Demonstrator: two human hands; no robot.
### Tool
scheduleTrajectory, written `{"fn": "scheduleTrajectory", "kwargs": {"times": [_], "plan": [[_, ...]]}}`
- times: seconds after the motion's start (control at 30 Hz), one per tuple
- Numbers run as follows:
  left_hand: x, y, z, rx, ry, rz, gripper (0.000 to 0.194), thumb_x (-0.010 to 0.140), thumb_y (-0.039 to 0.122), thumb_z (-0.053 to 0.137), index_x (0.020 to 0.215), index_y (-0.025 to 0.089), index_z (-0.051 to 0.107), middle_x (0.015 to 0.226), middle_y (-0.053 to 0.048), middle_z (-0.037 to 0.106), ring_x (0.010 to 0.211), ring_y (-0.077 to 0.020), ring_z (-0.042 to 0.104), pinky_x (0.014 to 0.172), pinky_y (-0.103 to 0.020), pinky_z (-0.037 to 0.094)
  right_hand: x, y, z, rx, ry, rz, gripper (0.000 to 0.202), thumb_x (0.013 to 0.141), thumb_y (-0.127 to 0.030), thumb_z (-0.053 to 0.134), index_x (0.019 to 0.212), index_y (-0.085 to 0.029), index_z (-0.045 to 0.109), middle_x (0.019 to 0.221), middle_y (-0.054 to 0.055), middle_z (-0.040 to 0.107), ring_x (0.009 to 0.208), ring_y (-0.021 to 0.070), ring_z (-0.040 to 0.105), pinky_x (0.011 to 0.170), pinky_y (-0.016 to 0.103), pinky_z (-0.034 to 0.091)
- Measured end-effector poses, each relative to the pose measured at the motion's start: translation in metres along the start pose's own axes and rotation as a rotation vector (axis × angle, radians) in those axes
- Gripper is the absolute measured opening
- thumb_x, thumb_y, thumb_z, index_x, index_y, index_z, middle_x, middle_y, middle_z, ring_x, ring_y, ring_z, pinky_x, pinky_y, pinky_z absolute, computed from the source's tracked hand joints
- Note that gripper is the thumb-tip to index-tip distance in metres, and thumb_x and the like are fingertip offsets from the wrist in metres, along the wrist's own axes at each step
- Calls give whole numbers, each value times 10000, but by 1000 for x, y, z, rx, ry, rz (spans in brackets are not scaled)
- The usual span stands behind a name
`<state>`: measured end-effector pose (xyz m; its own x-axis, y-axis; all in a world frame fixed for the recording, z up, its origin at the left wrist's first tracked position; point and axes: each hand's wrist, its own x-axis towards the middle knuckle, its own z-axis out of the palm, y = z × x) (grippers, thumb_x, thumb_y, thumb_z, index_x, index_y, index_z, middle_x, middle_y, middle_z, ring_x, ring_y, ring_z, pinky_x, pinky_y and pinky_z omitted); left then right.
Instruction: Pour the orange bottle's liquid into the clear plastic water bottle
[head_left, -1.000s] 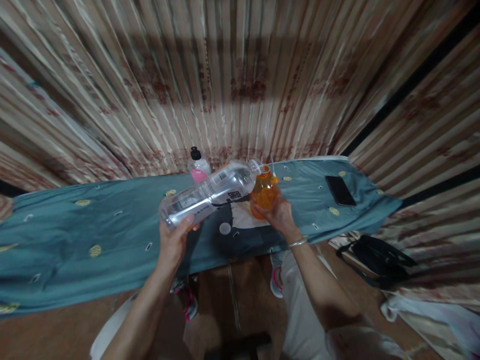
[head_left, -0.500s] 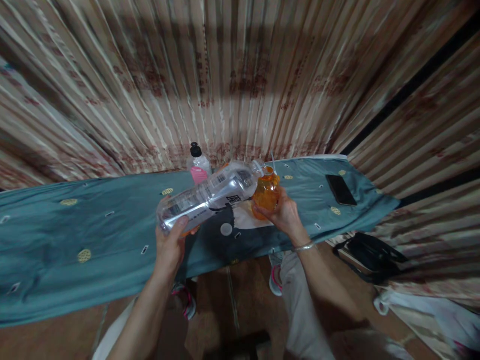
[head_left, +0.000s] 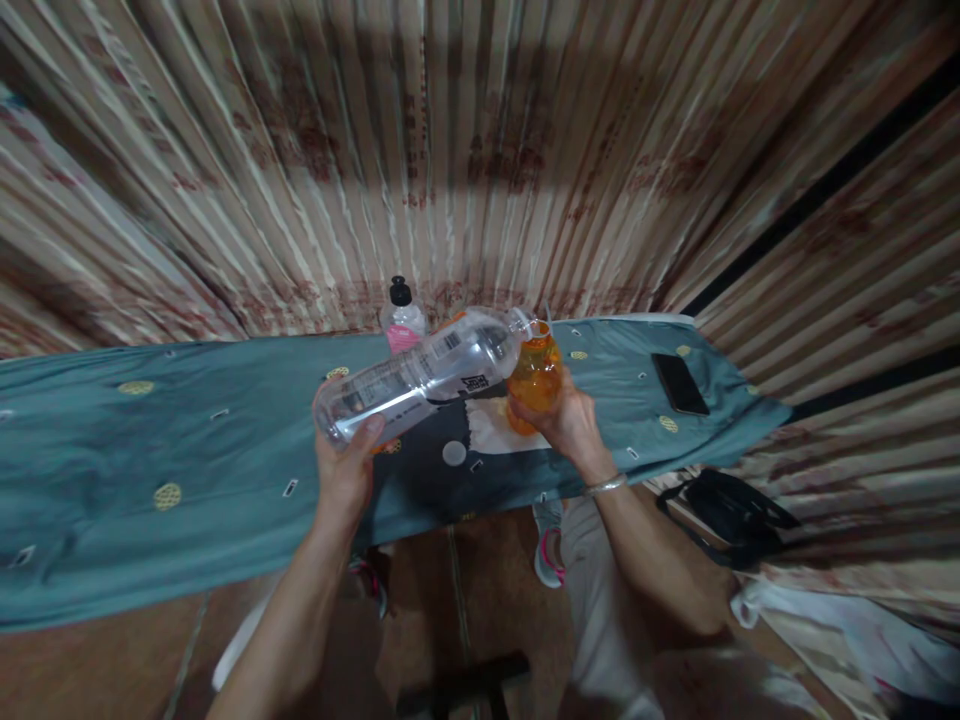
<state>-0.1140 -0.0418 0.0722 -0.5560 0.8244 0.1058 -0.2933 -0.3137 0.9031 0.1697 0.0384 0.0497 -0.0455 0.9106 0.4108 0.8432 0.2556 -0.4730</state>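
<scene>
A large clear plastic bottle point(head_left: 427, 380) with a printed label lies tilted in the air, its neck at the upper right. My left hand point(head_left: 349, 465) is wrapped round its base. The bottle's mouth is at the rim of an orange see-through container point(head_left: 537, 370), which my right hand point(head_left: 566, 420) grips from the right side. Under the container is a white paper sheet point(head_left: 491, 425). A round white cap point(head_left: 454, 454) lies left of the paper. Behind the large bottle stands a smaller bottle point(head_left: 403, 325) with a black top and pink label, partly hidden.
A blue-green patterned cloth point(head_left: 240, 440) covers the narrow table. A black phone point(head_left: 679, 384) lies at its right end. Pleated curtains point(head_left: 450, 150) hang behind. On the floor at the right is a black bag point(head_left: 731, 515), and a dark stool point(head_left: 465, 685) shows at the bottom.
The view has shifted slightly. The large bottle's neck has risen a little and sits over the orange container's rim. Both hands keep their hold.
</scene>
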Motion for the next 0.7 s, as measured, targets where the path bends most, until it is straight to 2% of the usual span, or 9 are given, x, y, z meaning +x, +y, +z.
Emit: {"fn": "scheduleTrajectory", "kwargs": {"times": [0.1,0.23,0.33,0.53,0.7], "plan": [[1,1,-2,11,0,18,729,586,466,989,1214,256,684,1159,-80,744,861,-205,680,593,-253,517,3,1,0,-16,-25,-25,829,855,-617,777,1477,-133,520,1018,165,846,863,353,829,729,405,628],[2,6,-4,-17,3,-2,717,575,438,997,1196,258,687,1048,-51,743,748,-179,653,504,-234,470,2,1,4,-42,-23,-48,852,872,-644,761,1497,-126,503,1010,162,842,837,340,819,714,395,621],[1,8,-8,-26,19,-17,721,561,396,1007,1196,284,683,1024,-33,743,719,-176,663,485,-231,493,-2,-1,9,-22,10,-61,815,903,-654,725,1489,-128,512,1054,180,837,893,347,817,751,417,634],[-2,11,-15,20,12,-4,668,604,416,984,1194,261,712,1153,-81,764,838,-213,714,516,-228,528,-8,-2,16,-32,58,-74,791,935,-678,671,1452,-93,546,1097,229,819,957,374,810,813,474,650],[0,12,-18,30,28,-21,736,584,440,1001,1249,278,731,1103,-74,780,817,-225,708,542,-267,547,-9,0,19,-40,61,-77,847,929,-688,680,1488,-76,502,1066,221,818,956,373,805,825,481,654]]}}
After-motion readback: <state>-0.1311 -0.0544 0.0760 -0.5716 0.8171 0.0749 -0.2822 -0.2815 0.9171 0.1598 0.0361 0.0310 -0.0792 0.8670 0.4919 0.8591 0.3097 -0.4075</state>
